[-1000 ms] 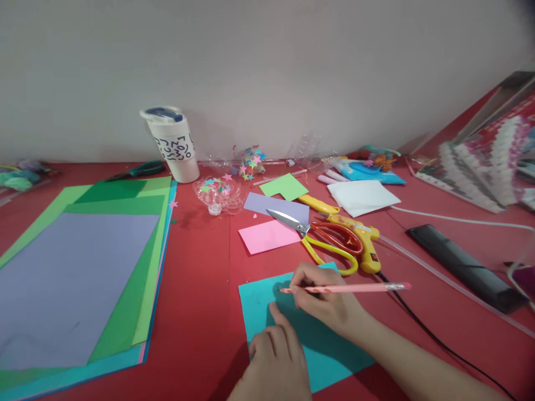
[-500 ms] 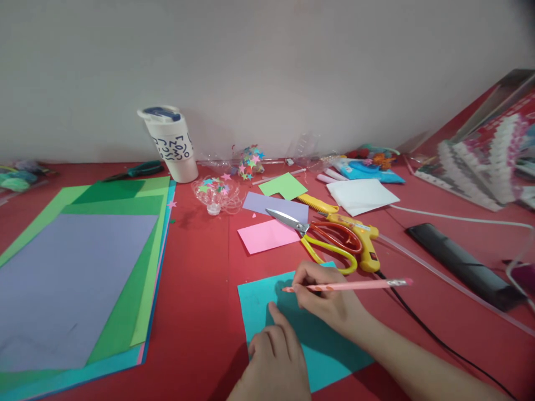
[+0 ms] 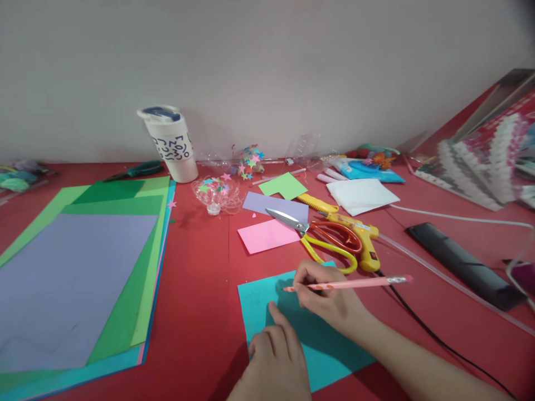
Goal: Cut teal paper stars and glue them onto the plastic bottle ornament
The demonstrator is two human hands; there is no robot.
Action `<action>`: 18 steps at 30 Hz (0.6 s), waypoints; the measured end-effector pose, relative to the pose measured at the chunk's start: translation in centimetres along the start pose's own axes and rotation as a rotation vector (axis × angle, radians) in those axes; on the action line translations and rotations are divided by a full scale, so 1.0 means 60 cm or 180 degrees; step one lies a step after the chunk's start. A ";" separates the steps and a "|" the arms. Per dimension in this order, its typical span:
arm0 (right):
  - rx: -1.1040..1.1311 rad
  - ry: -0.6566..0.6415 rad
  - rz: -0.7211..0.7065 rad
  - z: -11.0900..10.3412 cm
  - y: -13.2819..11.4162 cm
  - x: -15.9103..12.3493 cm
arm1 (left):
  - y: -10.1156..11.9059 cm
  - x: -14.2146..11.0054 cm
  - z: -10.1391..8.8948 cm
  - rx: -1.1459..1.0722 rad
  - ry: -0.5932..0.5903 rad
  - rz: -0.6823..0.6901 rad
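A turquoise sheet of paper [image 3: 324, 356] lies in front of me, with faint grey marks near its upper left corner. My left hand [image 3: 278, 356] rests on the sheet's lower left part, index finger stretched out and the other fingers loosely bent. A pink pencil [image 3: 368, 283] is pinched in my right hand [image 3: 320, 289], its point at the paper's upper area and its eraser end toward the right. Just beyond that hand, scissors [image 3: 303, 226] with red and yellow handles lie spread across pink paper [image 3: 267, 236] and lilac paper [image 3: 273, 207].
A yellow glue gun [image 3: 365, 245] with a black cord lies right of the scissors. Coloured sheets [image 3: 83, 267] are stacked at left, near a white tumbler [image 3: 173, 145]. Farther back are star confetti [image 3: 251, 161] and white folded paper [image 3: 361, 196]; a dark case [image 3: 460, 264] lies at right.
The pencil has tilted slightly, its eraser end a little higher, and my right hand has shifted by a very small amount. My left hand and the paper stay put.
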State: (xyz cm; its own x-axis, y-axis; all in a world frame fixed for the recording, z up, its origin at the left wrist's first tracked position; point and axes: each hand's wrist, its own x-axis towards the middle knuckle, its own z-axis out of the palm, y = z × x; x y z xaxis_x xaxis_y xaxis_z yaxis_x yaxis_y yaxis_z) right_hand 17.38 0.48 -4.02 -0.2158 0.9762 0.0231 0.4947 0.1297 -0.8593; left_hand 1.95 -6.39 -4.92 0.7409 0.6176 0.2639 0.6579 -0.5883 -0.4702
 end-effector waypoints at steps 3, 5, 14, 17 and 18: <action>0.0048 -0.0003 0.0019 0.000 0.001 0.000 | -0.001 0.001 -0.001 -0.0006 0.0020 -0.0014; 0.0101 -0.0003 0.0050 0.000 0.000 0.000 | -0.001 0.001 -0.002 -0.0013 0.0026 -0.0026; 0.0305 -0.0063 0.0203 0.000 -0.003 -0.005 | -0.002 0.001 0.000 -0.0002 0.0053 -0.0023; 0.0222 -0.0065 0.0184 0.001 0.001 -0.006 | -0.002 0.001 0.000 -0.0001 0.0065 -0.0015; 0.0194 -0.0065 0.0174 0.002 0.003 -0.005 | -0.003 0.001 0.000 0.0000 0.0070 -0.0007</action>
State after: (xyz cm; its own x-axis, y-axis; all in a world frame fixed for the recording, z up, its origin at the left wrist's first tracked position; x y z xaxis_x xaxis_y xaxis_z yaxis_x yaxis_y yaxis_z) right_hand 17.44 0.18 -4.22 -0.2072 0.9777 -0.0346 0.4542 0.0648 -0.8885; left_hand 1.91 -6.26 -4.83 0.7423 0.6071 0.2835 0.6594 -0.5870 -0.4697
